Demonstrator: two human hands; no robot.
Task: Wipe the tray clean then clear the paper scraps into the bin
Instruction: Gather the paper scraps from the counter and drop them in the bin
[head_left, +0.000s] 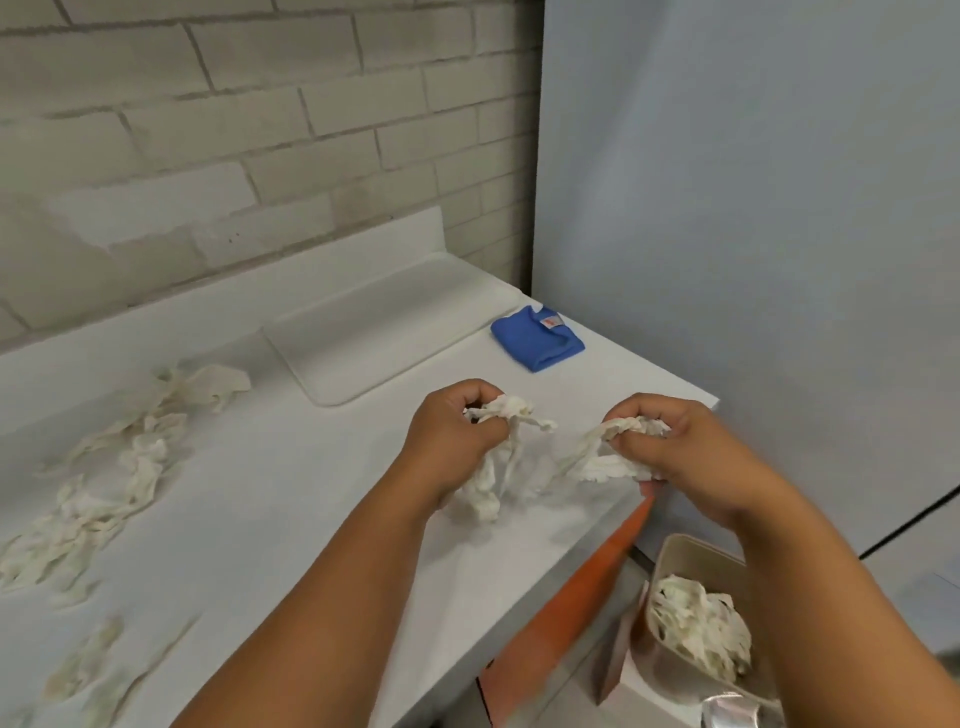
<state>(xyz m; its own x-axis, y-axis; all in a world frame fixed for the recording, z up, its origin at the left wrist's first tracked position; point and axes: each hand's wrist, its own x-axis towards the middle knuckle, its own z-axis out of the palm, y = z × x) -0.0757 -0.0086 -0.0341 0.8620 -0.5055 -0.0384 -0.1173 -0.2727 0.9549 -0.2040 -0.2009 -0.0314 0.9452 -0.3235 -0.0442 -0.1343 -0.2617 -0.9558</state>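
The tray (384, 332) lies empty at the back of the counter (291, 519), against the wall upstand, and its surface shows no visible soil; the blue cloth (537, 338) sits folded just beside its right end, not in either hand. On that evidence the wiping step is judged complete and the scrap-clearing step is in hand. The left hand (447, 436) is closed around a bunch of scraps (498, 415), with loose strands hanging down to the counter. The right hand (675, 441) is likewise closed on a second bunch, held near the counter's right edge. Both hands are raised slightly above the surface and stand apart from one another. The bin (680, 551) stands on the floor below the counter's right corner, near the right forearm, and already holds a heap of paper. A large spread of scraps remains on the left part of the counter, well apart from both hands, with more in the near-left corner. The next move, as judged, calls for carrying both bunches out past the counter edge and down over the bin mouth before release; the dangling strands could drop short, so they want gathering first. Several more trips to the left pile appear necessary.
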